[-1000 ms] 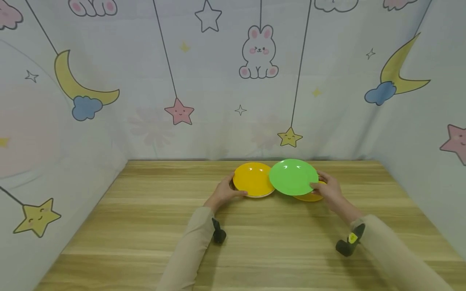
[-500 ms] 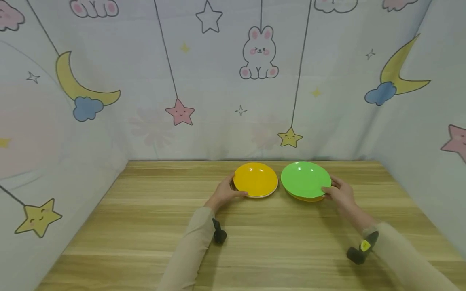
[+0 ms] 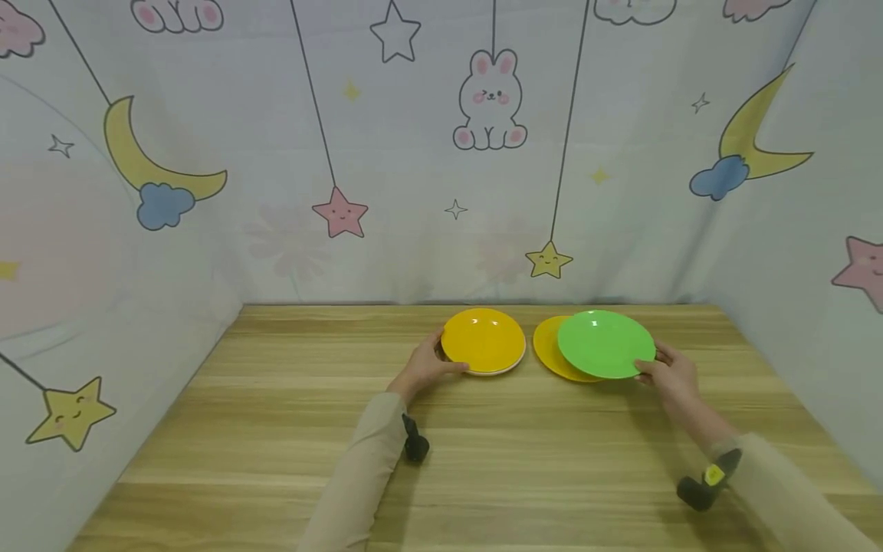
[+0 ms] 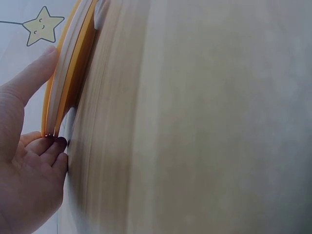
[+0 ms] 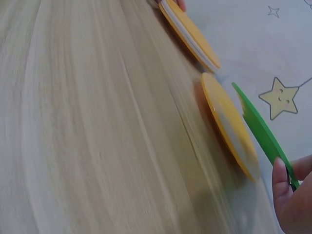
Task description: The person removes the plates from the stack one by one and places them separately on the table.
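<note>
left hand (image 4: 24, 175) | grips orange-and-white plate stack (image 4: 67, 73) at edge | wooden tabletop (image 4: 185, 122) | yellow star (image 4: 43, 27)

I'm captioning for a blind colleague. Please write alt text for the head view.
A person's right hand holds a green plate by its rim, raised over and partly hiding a yellow plate on a wooden table. The left hand holds the edge of a yellow-topped plate stack. Behind is a pale backdrop printed with stars, moons and a rabbit.
</note>
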### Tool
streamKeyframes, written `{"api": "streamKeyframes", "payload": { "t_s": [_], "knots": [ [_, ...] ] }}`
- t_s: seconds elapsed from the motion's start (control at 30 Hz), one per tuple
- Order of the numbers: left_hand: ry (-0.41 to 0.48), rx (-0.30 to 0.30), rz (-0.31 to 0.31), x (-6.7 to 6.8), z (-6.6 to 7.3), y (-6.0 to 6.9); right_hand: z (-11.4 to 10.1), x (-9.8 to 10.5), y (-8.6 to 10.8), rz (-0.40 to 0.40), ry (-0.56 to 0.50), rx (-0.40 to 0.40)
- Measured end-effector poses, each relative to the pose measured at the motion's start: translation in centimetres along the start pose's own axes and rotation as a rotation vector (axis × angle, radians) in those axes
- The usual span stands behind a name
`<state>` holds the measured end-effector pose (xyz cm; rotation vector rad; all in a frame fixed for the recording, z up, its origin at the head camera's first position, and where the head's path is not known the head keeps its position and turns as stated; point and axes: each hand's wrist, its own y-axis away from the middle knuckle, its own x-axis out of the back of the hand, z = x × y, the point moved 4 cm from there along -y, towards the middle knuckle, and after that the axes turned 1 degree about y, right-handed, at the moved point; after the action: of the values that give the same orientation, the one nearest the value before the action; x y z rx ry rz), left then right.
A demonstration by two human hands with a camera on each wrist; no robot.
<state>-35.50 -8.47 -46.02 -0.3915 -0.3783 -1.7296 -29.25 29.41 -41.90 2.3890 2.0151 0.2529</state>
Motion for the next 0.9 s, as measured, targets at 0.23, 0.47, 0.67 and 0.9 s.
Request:
{"api": "streamKeyframes", "payload": {
  "t_s": [0.23, 0.47, 0.67, 0.9],
  "knots": [
    [0.019, 0.01, 0.001, 0.0, -0.1, 0.0, 0.4, 1.3, -0.2, 0.05, -0.011, 0.0],
    [0.023, 0.007, 0.003, 0.0, -0.1, 0.0, 0.6, 2.2, -0.4, 0.093, -0.021, 0.006],
    [0.027, 0.013, 0.001, -0.1, -0.2, 0.0, 1.0, 3.2, -0.7, 0.116, 0.021, 0.008],
    [0.034, 0.013, 0.001, -0.1, -0.1, 0.0, 1.1, 4.7, -0.9, 0.129, 0.033, 0.007]
  ]
}}
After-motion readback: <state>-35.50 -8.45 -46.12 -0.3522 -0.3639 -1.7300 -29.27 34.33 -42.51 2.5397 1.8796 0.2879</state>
